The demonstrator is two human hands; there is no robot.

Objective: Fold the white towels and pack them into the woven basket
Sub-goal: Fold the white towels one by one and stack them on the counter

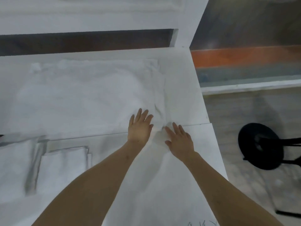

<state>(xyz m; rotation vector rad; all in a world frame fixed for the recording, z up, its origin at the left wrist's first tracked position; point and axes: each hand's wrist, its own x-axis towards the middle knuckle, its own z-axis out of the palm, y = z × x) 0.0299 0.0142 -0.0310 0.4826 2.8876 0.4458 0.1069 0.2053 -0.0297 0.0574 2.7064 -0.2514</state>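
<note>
A: How far along?
B: Two folded white towels (64,162) lie at the near left; a loose white towel (91,97) is spread unfolded.
A: Hands?
B: Left hand (139,128) and right hand (180,141) press flat, fingers spread, gripping nothing. No basket visible; packing remains.

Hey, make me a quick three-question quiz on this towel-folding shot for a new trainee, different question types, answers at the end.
1. True or false: both hands lie flat with fingers spread on the spread-out towel.
2. Multiple choice: where do the folded towels lie? A) left of the arms, on the table B) on the black stool C) in a woven basket
3. Fill in: the object standing on the floor to the right of the table is a black ____.

Key:
1. True: the left hand and the right hand press down open, near the towel's right corner.
2. A
3. stool
</note>
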